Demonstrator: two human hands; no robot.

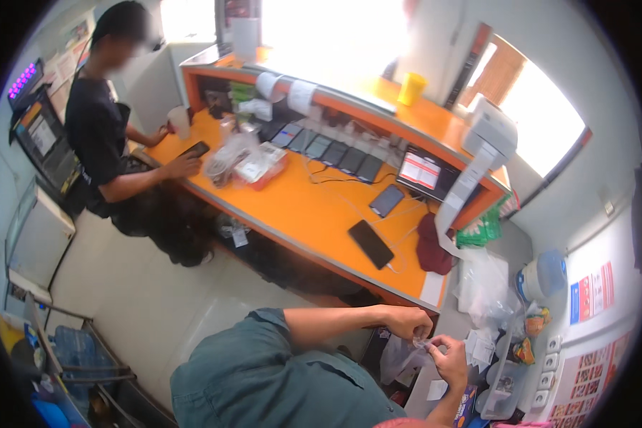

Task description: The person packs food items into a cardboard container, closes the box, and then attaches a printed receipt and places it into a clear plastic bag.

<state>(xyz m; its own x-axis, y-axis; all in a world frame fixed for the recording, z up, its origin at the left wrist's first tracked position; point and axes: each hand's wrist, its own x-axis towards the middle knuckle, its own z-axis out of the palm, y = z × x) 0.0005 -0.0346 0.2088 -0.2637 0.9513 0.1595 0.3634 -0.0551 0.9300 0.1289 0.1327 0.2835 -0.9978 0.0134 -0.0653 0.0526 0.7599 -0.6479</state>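
Observation:
Close to the near right corner of the orange counter, my left hand (409,322) pinches the gathered top of a translucent plastic bag (399,358). Facing it, my right hand (449,361) has its thumb and fingers closed on the same twisted plastic. The bag hangs below my fingers, and I cannot make out what is inside. A black smartphone (371,243) with a white cable lies on the counter beyond my hands. Beside it rests a dark red cloth item (433,245).
The orange counter (299,214) holds a row of phones (339,157), a monitor (428,171) and bagged goods (258,165). A printer (489,128) trails a long paper strip. At the far left a person in black (110,128) holds a phone. A plastic bin (503,389) stands right.

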